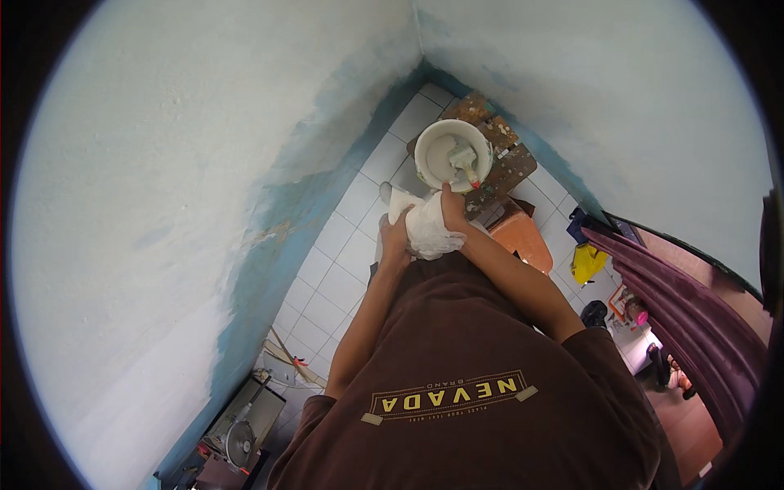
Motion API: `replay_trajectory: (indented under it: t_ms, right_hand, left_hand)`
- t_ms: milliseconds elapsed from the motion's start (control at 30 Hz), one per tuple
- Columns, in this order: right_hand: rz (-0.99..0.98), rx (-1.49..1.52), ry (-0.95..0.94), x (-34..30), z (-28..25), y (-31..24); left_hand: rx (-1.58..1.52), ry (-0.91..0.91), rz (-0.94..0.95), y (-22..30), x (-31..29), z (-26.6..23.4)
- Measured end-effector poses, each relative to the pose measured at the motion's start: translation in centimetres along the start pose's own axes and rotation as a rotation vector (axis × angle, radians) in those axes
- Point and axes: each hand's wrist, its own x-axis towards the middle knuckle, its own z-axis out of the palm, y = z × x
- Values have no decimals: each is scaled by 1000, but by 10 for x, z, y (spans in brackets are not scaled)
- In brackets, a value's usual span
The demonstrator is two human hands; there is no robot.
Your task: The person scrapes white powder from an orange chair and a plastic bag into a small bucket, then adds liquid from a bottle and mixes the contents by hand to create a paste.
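White bag [430, 232], contents hidden, is gripped between the left hand [395, 237] and right hand [452, 211], at the near side of a bucket [427, 145] on a wooden bench [514, 168]; the bag hides some fingers.

A brush [462, 158] lies in the bucket [420, 155] beyond the bag [433, 233].

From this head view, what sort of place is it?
Probably a room in a home, partway through painting: a bucket holds a brush, the left wall is patchy white over blue, and a purple curtain hangs right.
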Motion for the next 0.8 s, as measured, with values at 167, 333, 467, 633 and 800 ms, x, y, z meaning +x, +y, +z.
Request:
replay_trajectory:
  t_ms: [167, 333, 467, 633, 800]
  right_hand:
    - [-93, -93, 18, -6, 4, -7]
    - [-53, -12, 18, -10, 2, -9]
    - [-64, -30, 13, -13, -1, -8]
    - [-87, 7, -11, -1, 8, 0]
    - [-75, -4, 8, 1, 4, 1]
  left_hand:
    - [-21, -6, 12, 1, 3, -3]
    - [-7, -9, 6, 1, 2, -1]
    - [13, -14, 10, -2, 1, -1]
    - [-5, -23, 34, 4, 4, -3]
    - [7, 49, 30, 1, 3, -2]
